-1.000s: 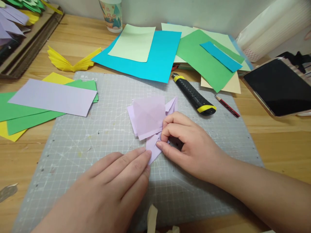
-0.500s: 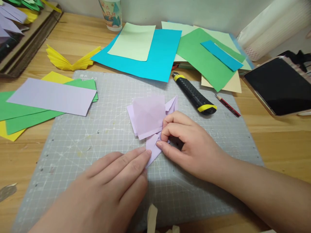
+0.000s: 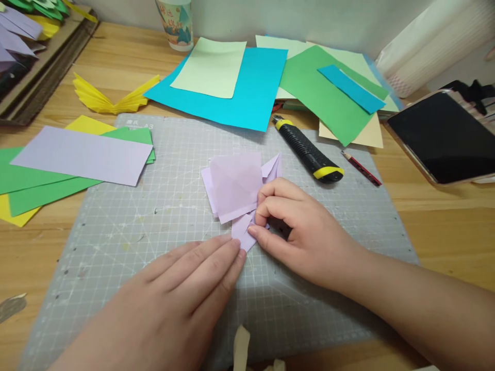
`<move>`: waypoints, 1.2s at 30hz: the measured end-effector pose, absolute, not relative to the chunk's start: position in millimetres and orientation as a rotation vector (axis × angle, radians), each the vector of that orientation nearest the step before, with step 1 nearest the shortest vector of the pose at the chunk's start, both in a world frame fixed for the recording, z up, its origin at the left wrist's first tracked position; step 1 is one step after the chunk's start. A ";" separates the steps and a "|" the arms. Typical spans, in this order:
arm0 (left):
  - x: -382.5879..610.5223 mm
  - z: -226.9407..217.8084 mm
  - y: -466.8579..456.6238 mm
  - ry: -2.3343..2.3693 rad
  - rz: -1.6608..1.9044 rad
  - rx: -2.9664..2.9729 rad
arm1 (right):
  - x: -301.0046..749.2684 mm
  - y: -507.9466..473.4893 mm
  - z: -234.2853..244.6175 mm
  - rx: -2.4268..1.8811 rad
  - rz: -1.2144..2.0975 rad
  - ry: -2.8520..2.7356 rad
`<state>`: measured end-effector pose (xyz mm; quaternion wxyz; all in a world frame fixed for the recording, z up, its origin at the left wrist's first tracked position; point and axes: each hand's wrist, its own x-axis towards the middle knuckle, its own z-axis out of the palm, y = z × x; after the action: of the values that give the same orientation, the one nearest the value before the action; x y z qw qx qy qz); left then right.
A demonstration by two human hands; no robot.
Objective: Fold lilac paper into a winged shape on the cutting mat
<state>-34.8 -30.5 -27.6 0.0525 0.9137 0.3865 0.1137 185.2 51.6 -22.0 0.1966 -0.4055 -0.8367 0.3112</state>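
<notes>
Several light-purple papers lie on the cutting mat [image 3: 127, 221] between my hands. Uppermost is a roughly square purple sheet [image 3: 236, 185]. Partly beneath it is a folded purple paper [image 3: 243, 226], whose creased point sticks out at the upper right. My left hand [image 3: 189, 288] rests with its fingers stretched out flat, the fingertips pressing on the lower corner of the folded paper. My right hand [image 3: 305, 226] has its thumb and curled fingers closed on the right edge of that folded paper; part of it is hidden under the fingers.
A utility knife [image 3: 309, 149] and a short pencil [image 3: 361, 168] lie beyond my right hand. Purple, green and yellow strips [image 3: 81, 154] overlap the mat's left side. Blue paper [image 3: 255, 103], a paper cup [image 3: 176, 26], a pleated yellow paper [image 3: 112, 100] and a tablet [image 3: 448, 136] stand farther back.
My left index finger has shifted right and now reaches onto the lower corner of the folded paper, covering its tip. My right hand keeps its place on the paper.
</notes>
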 end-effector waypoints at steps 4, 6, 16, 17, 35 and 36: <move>-33.8 -29.4 -28.9 1.161 0.357 2.801 | 185.2 51.3 -22.1 -1.136 0.868 -2.342; -33.0 -29.4 -27.7 1.166 0.381 2.818 | 185.4 51.2 -21.8 -1.136 0.867 -2.338; -30.9 -29.7 -27.0 1.146 0.402 2.826 | 185.2 50.6 -19.6 -1.123 0.870 -2.325; -31.1 -29.9 -27.0 1.144 0.406 2.823 | 185.1 50.7 -19.9 -1.128 0.868 -2.323; -32.0 -31.0 -27.4 1.144 0.395 2.852 | 191.4 44.4 -14.3 -1.088 0.734 -2.299; -32.1 -30.9 -27.5 1.147 0.393 2.853 | 193.8 39.7 -11.3 -1.051 0.658 -2.317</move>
<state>-32.1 -27.5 -30.9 0.0207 0.9201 0.3700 0.1269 193.8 39.7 -11.3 0.2541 -0.3870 -0.8526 0.2422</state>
